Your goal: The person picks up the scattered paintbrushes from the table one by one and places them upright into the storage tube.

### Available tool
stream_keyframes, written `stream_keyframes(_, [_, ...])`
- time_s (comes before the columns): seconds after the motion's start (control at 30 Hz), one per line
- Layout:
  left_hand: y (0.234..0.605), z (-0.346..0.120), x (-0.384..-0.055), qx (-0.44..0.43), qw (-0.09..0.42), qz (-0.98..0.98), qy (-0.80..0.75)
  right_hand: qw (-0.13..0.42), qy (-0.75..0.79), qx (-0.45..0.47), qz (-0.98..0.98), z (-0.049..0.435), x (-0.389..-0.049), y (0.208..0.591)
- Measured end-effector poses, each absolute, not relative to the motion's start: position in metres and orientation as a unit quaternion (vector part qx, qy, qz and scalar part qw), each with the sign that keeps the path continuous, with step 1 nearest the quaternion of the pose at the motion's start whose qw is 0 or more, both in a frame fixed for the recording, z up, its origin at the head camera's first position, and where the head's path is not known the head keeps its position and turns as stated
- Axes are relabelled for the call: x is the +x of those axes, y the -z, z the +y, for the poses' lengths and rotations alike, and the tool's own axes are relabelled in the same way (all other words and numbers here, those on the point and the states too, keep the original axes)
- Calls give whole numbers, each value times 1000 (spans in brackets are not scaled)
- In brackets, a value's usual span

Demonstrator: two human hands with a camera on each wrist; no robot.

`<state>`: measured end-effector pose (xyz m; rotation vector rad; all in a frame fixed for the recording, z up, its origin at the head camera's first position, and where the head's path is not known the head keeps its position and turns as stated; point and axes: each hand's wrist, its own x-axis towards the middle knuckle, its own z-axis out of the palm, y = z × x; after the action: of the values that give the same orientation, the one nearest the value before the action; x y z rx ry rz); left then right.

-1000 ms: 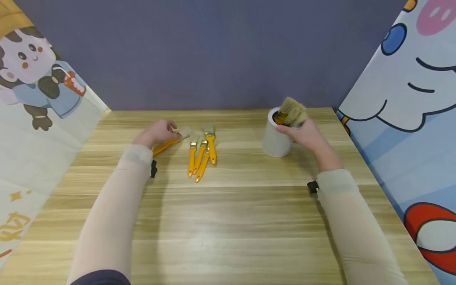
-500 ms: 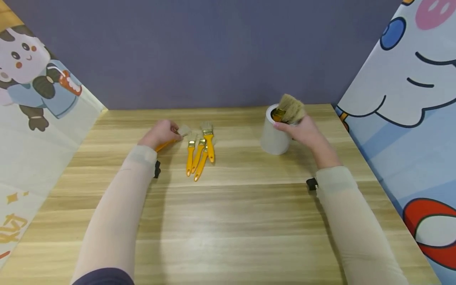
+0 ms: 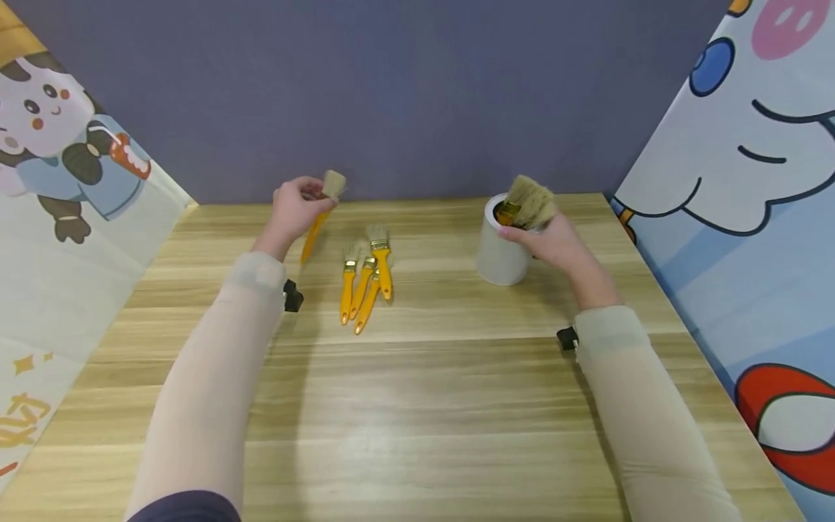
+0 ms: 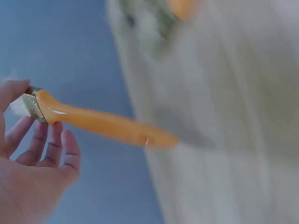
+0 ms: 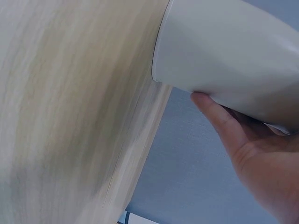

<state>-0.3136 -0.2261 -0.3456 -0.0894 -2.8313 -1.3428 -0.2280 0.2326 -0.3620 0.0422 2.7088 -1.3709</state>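
My left hand [image 3: 295,212] pinches a paintbrush [image 3: 313,238] by its metal band, above the table's far left part. Its pale bristles point up and its yellow-orange handle hangs down at a slant. In the left wrist view the thumb and fingertips meet at the band of the paintbrush [image 4: 107,123], with the handle free. On the right, my right hand [image 3: 562,246] holds the upper side of a white can [image 3: 501,259], thumb near the rim. Bristle ends of paintbrushes [image 3: 532,203] stick out of the can, leaning right. The can's far side is hidden.
Several yellow-handled paintbrushes [image 3: 348,296] lie in a loose, partly overlapping group on the wooden table [image 3: 417,406], between the hands. A dark wall [image 3: 404,101] rises behind the table's far edge. Printed panels stand at the left and right sides.
My left hand has raised its paintbrush off the table and tipped it from lying to bristles up. The right hand and the can stay in place.
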Motion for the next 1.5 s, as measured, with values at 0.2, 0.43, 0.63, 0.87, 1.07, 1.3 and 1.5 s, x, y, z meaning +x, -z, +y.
stream_keyframes(0.2, [311, -173, -306, -51, 68, -854, 513, 59, 449, 17, 892, 233, -226, 363])
stream_keyframes(0.43, [269, -110, -294, -140, 105, -787, 592, 59, 457, 13, 887, 234, -227, 364])
stream_keyframes(0.63, [253, -70, -289, -178, 99, -769, 606, 70, 453, 29, 888, 232, -229, 366])
stream_keyframes(0.87, [244, -32, -275, -187, 105, -761, 612, 70, 455, 26, 887, 233, -231, 365])
stream_keyframes(1.07, [243, -1, -260, -207, 117, -768, 594, 64, 464, 9, 884, 234, -232, 365])
stream_keyframes(1.3, [252, 25, -253, -221, 89, -794, 559, 54, 472, -13, 880, 236, -233, 366])
stream_keyframes(1.5, [263, 33, -255, -203, 65, -823, 527, 54, 477, -20, 877, 238, -235, 367])
